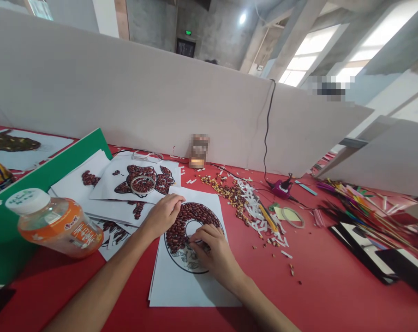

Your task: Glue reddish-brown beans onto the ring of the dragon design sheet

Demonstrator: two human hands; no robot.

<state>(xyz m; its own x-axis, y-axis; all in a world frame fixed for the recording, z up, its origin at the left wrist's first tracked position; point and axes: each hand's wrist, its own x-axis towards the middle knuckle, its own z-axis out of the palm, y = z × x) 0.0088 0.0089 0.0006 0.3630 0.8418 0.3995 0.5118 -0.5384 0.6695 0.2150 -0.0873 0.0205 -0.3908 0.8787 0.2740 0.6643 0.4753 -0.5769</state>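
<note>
In front of me, a white sheet [181, 290] bears a ring outline. Dark red beans [198, 213] cover much of the ring, while its lower part shows a patchy, shiny coating [186, 260]. My right hand [214, 244] is over the ring, with thumb and fingers pinched together near the inner circle; whatever sits between the fingertips is too small to make out. Resting by the sheet's upper left edge, my left hand [165, 212] has its fingers curled together, and their contents are hidden.
Left of the sheet lie bean-covered drawings [140, 180], an orange-labelled bottle [63, 226] and a green board [8, 240]. Loose beans [229, 191], paper strips, a yellow cutter [267, 217] and a tape roll [292, 216] lie to the right, before a purple power socket [281, 188].
</note>
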